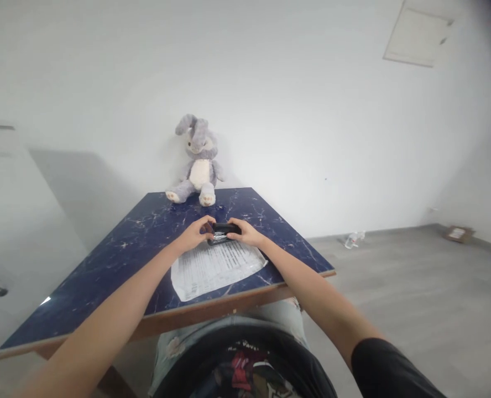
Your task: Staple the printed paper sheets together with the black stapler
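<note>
Over the blue table (125, 260), I'm gripping a black device (221, 227) between left hand (194, 233) and right hand (247, 232), likely steadying it at the far edge of the paper (216, 272).

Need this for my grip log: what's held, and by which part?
A black-and-silver object: the left hand holds its left end, the right hand its right end.

Nothing legible: dark print blurs on the rumpled white paper sheet (217, 270) and, at six o'clock, the black T-shirt (245, 359).
</note>
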A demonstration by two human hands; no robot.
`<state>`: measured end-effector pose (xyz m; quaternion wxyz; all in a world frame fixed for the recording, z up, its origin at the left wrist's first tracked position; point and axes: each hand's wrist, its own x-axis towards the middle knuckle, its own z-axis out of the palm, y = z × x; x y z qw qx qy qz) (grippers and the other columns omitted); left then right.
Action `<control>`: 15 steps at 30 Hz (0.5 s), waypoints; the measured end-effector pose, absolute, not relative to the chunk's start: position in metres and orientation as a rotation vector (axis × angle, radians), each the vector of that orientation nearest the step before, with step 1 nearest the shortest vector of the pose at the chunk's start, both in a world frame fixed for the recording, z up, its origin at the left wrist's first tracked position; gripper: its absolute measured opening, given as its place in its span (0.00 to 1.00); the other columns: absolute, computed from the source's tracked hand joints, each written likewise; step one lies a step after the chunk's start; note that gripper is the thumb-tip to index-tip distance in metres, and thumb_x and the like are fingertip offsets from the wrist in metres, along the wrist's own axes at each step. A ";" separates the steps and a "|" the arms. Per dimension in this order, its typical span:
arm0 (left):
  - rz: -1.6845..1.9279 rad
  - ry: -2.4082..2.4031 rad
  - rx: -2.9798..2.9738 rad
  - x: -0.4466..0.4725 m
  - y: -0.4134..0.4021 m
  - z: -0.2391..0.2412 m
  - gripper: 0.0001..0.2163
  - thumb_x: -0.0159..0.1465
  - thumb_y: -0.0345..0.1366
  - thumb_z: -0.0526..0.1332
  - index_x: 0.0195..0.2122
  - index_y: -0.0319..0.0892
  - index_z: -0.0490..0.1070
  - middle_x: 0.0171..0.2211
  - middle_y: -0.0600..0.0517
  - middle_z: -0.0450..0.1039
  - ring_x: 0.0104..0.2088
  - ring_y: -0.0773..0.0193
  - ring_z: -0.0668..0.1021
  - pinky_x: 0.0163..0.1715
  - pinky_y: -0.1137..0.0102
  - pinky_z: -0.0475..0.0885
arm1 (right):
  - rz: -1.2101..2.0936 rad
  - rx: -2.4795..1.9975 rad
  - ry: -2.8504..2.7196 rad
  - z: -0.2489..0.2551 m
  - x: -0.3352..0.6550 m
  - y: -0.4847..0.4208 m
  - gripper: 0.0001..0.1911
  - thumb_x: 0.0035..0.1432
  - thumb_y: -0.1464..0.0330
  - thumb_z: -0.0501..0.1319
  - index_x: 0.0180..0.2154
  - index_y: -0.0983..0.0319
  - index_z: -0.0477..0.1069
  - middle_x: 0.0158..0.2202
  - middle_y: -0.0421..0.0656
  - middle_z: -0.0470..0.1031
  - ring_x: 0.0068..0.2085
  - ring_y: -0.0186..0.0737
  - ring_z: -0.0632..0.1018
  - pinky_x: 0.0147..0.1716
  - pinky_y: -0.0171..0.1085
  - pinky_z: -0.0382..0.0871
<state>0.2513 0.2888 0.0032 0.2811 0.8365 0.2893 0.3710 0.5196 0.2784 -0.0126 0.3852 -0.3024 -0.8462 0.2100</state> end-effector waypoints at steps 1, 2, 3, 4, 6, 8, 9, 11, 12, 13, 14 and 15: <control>0.993 0.778 2.251 0.251 0.288 0.004 0.16 0.56 0.34 0.69 0.46 0.44 0.72 0.36 0.54 0.77 0.38 0.59 0.78 0.46 0.64 0.70 | 0.531 -0.770 -2.147 -0.012 0.519 0.277 0.29 0.59 0.42 0.65 0.43 0.61 0.69 0.36 0.41 0.72 0.37 0.42 0.72 0.40 0.38 0.65; 0.989 0.782 2.266 0.251 0.288 0.005 0.16 0.55 0.35 0.70 0.45 0.44 0.73 0.37 0.54 0.77 0.38 0.59 0.78 0.45 0.65 0.70 | 0.527 -0.772 -2.141 -0.011 0.519 0.276 0.29 0.58 0.42 0.66 0.42 0.61 0.70 0.36 0.41 0.72 0.36 0.42 0.72 0.39 0.38 0.65; 0.982 0.785 2.288 0.250 0.289 0.005 0.16 0.54 0.35 0.70 0.44 0.44 0.74 0.38 0.53 0.77 0.37 0.60 0.78 0.44 0.65 0.70 | 0.523 -0.777 -2.140 -0.010 0.519 0.275 0.28 0.57 0.43 0.67 0.41 0.61 0.70 0.35 0.41 0.72 0.36 0.41 0.71 0.38 0.38 0.64; 0.968 0.789 2.315 0.249 0.290 0.005 0.15 0.54 0.36 0.71 0.42 0.44 0.74 0.39 0.53 0.77 0.37 0.60 0.77 0.43 0.66 0.70 | 0.517 -0.782 -2.147 -0.010 0.519 0.274 0.28 0.55 0.44 0.69 0.39 0.61 0.70 0.34 0.40 0.71 0.35 0.40 0.71 0.37 0.37 0.63; 0.921 0.802 2.363 0.245 0.295 0.004 0.14 0.52 0.37 0.72 0.40 0.43 0.76 0.40 0.52 0.77 0.36 0.61 0.76 0.41 0.66 0.70 | 0.496 -0.799 -2.175 -0.010 0.520 0.274 0.28 0.52 0.45 0.72 0.35 0.61 0.70 0.31 0.39 0.69 0.33 0.38 0.68 0.34 0.36 0.60; 0.854 0.806 2.390 0.241 0.300 0.001 0.14 0.53 0.39 0.72 0.40 0.43 0.77 0.41 0.51 0.78 0.36 0.61 0.76 0.41 0.66 0.71 | 0.479 -0.808 -2.210 -0.011 0.520 0.274 0.27 0.51 0.46 0.73 0.32 0.61 0.68 0.29 0.37 0.67 0.31 0.36 0.66 0.33 0.35 0.58; 0.828 0.805 2.395 0.238 0.303 -0.001 0.14 0.54 0.40 0.72 0.41 0.43 0.77 0.41 0.51 0.78 0.37 0.60 0.77 0.41 0.66 0.71 | 0.482 -0.808 -2.228 -0.011 0.521 0.274 0.27 0.51 0.46 0.73 0.31 0.61 0.68 0.29 0.36 0.67 0.31 0.36 0.66 0.33 0.35 0.57; 0.832 0.834 2.388 0.235 0.308 -0.005 0.14 0.57 0.42 0.70 0.42 0.43 0.78 0.42 0.49 0.79 0.38 0.59 0.78 0.42 0.65 0.72 | 0.512 -0.799 -2.270 -0.011 0.522 0.274 0.26 0.52 0.47 0.73 0.32 0.61 0.69 0.28 0.36 0.67 0.31 0.35 0.67 0.33 0.35 0.58; 0.864 0.872 2.376 0.234 0.310 -0.007 0.14 0.59 0.44 0.69 0.42 0.43 0.78 0.41 0.48 0.80 0.38 0.58 0.78 0.42 0.65 0.72 | 0.530 -0.791 -2.294 -0.010 0.522 0.274 0.25 0.52 0.48 0.73 0.32 0.61 0.69 0.29 0.36 0.68 0.31 0.35 0.67 0.33 0.34 0.59; 0.906 0.921 2.365 0.233 0.312 -0.009 0.14 0.60 0.45 0.69 0.42 0.43 0.79 0.41 0.48 0.80 0.38 0.57 0.78 0.42 0.64 0.72 | 0.544 -0.783 -2.316 -0.010 0.522 0.273 0.25 0.52 0.49 0.73 0.33 0.62 0.70 0.29 0.36 0.69 0.31 0.35 0.68 0.33 0.34 0.60; 0.944 0.974 2.361 0.233 0.314 -0.011 0.14 0.61 0.46 0.68 0.42 0.43 0.79 0.40 0.47 0.80 0.38 0.57 0.79 0.42 0.63 0.72 | 0.552 -0.773 -2.333 -0.009 0.522 0.272 0.24 0.53 0.49 0.73 0.35 0.62 0.71 0.30 0.36 0.70 0.31 0.36 0.69 0.33 0.34 0.61; 0.967 1.020 2.370 0.232 0.316 -0.013 0.15 0.60 0.47 0.68 0.42 0.43 0.80 0.40 0.47 0.80 0.38 0.56 0.79 0.43 0.63 0.72 | 0.555 -0.758 -2.347 -0.008 0.522 0.271 0.23 0.54 0.50 0.73 0.37 0.62 0.72 0.31 0.37 0.72 0.32 0.36 0.70 0.34 0.34 0.62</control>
